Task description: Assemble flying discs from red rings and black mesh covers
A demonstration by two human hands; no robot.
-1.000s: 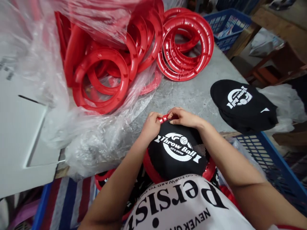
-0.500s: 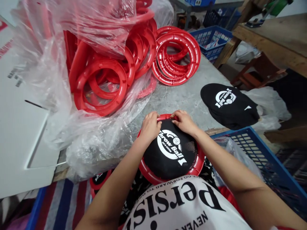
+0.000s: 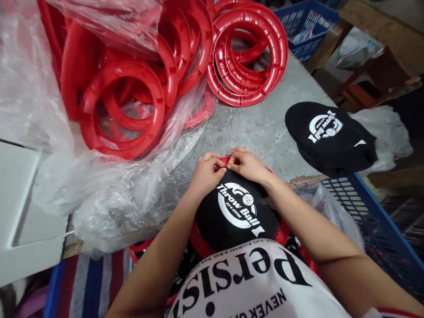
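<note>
A black mesh disc [image 3: 212, 210] printed with white "Throw Ball" lettering lies over a red plastic ring [image 3: 284, 232], tilted against my body at the table's front edge. At the ring's far side my left hand [image 3: 208, 173] is closed, thumb and fingers pinching the mesh edge by the red rim. Right beside it, my right hand [image 3: 247, 165] pinches the same edge, fingertips almost meeting the left ones. The fingers partly cover the far rim. A pile of black mesh discs [image 3: 331, 152] lies on the table to the right.
Stacked red rings [image 3: 243, 99] stand at the back of the grey table [image 3: 251, 128]. More red rings [image 3: 122, 150] spill from a clear plastic bag [image 3: 109, 207] at left. A blue crate [image 3: 391, 238] sits low on the right, another blue crate [image 3: 304, 44] behind.
My hands have drawn closer together along the far rim, the right one moving left. The view has tipped down and nearer to the table.
</note>
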